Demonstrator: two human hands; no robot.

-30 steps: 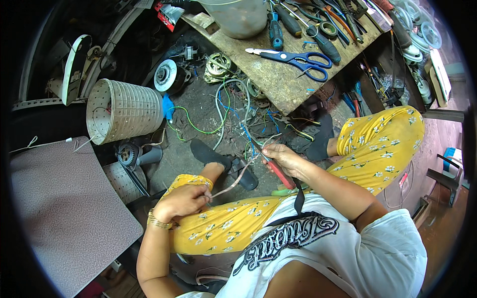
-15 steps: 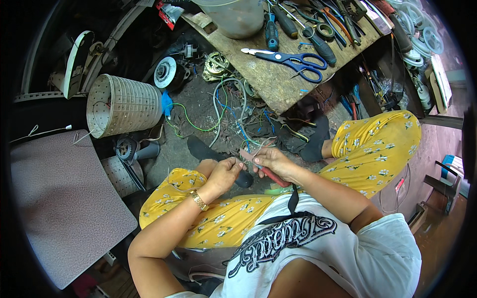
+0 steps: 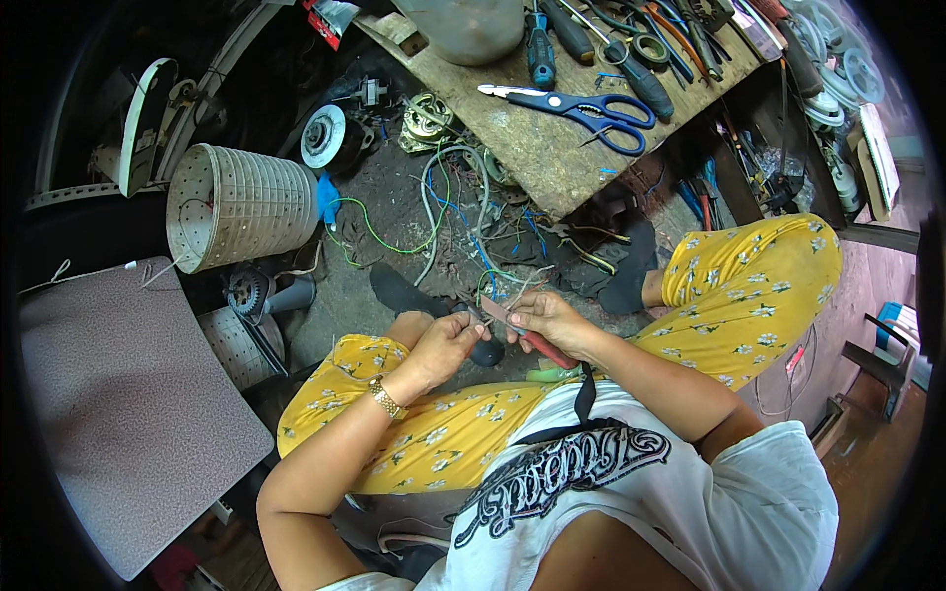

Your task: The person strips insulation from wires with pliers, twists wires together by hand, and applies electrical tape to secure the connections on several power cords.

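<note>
My right hand (image 3: 554, 323) is closed round a red-handled knife (image 3: 553, 351), its short brownish blade pointing up and left toward my other hand. Thin wires (image 3: 532, 279) also pass by the fingers of that hand. My left hand (image 3: 448, 347) pinches thumb against forefinger just left of the blade; a thin wire end seems to be between them, too small to make out well. Both hands are close together above my lap. From the floor, a grey cable (image 3: 483, 202) with blue and green wires runs up toward them.
A worn wooden board (image 3: 473, 103) ahead carries blue-handled scissors (image 3: 581, 113), screwdrivers, pliers and a tub (image 3: 468, 30). Left are a perforated white basket (image 3: 246, 209), a motor part (image 3: 325, 138) and a grey-topped surface (image 3: 148, 414). Loose wires and scraps lie on the floor (image 3: 389, 231).
My hands stay almost where they were, with the knife shifting only slightly against the wires. The whole view has tilted a little.
</note>
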